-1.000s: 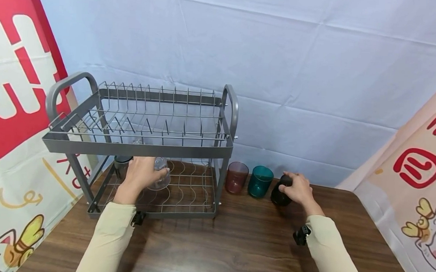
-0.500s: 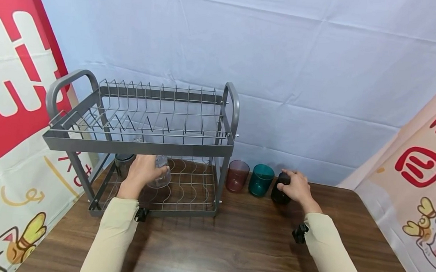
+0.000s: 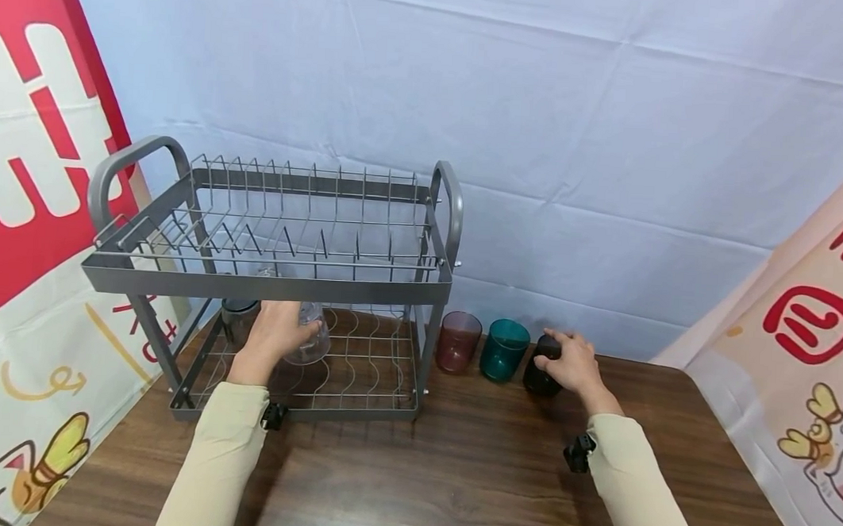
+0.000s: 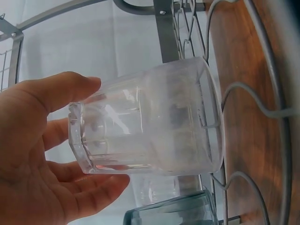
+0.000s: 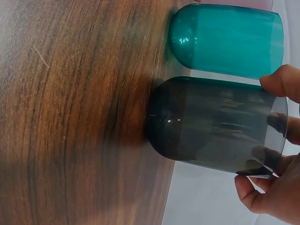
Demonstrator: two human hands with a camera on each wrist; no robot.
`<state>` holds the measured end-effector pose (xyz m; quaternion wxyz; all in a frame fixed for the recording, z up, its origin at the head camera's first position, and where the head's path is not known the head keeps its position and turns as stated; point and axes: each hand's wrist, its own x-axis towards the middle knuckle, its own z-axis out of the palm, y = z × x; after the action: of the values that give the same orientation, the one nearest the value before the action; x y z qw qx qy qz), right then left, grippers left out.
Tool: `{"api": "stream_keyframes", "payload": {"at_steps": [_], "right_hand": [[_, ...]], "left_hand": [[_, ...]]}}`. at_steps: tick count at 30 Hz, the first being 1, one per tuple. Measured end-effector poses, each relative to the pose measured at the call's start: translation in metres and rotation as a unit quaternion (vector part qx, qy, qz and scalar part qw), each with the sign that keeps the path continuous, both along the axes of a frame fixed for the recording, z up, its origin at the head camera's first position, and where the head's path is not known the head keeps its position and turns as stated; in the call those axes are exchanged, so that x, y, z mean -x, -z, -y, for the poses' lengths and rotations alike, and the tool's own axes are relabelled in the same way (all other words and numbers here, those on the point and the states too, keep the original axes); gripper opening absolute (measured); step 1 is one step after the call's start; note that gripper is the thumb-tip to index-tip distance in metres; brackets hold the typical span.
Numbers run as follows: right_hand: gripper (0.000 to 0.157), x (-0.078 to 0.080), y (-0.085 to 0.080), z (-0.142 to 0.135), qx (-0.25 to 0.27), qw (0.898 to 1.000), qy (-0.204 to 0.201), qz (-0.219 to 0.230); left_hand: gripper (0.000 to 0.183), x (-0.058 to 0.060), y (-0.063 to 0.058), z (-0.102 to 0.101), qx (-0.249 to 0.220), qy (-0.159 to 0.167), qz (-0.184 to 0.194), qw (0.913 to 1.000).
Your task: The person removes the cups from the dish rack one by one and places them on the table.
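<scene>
My left hand (image 3: 274, 336) is inside the lower tier of the grey dish rack (image 3: 263, 288). Its thumb and fingers hold a clear drinking glass (image 4: 145, 122) by the base; the glass is upside down, mouth against the wire shelf. Over on the right, my right hand (image 3: 572, 361) grips a dark, see-through cup (image 5: 206, 124) near its rim, thumb on one side and fingers on the other. That cup stands upright on the wooden table (image 3: 439, 470). Close beside it is a teal cup (image 3: 504, 351), then a reddish cup (image 3: 458, 343).
A smoky glass (image 3: 238, 321) sits upside down on the lower tier, left of my left hand. Another clear glass (image 4: 157, 189) shows behind it. The upper tier's wire slots (image 3: 287, 240) overhang my left hand. A pale cloth (image 3: 542, 142) hangs behind the table.
My right hand and the dark cup have shifted slightly left, and the cup stands a little straighter. My left hand stays at the clear glass.
</scene>
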<state>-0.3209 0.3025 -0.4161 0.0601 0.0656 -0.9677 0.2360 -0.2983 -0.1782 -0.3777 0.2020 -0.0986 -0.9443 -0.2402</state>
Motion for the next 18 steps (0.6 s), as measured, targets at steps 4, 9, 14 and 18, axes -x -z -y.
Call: {"api": "stream_keyframes", "payload": {"at_steps": [4, 9, 14, 18], "right_hand": [[0.060, 0.000, 0.000, -0.001, -0.002, 1.000, -0.006, -0.005], [0.060, 0.001, -0.001, -0.003, -0.009, 1.000, -0.015, -0.009], [0.061, 0.000, -0.007, -0.002, -0.023, 0.999, -0.025, 0.003], [0.062, -0.001, -0.018, 0.001, -0.034, 0.999, -0.029, 0.008]], "left_hand": [[0.067, 0.000, 0.000, 0.000, 0.000, -0.003, 0.001, 1.0000], [0.065, 0.000, -0.001, 0.000, -0.007, -0.002, 0.009, 0.9999], [0.066, -0.001, -0.004, 0.000, -0.020, 0.006, 0.022, 0.9996], [0.068, -0.004, -0.009, -0.002, -0.012, 0.009, 0.041, 0.9990]]}}
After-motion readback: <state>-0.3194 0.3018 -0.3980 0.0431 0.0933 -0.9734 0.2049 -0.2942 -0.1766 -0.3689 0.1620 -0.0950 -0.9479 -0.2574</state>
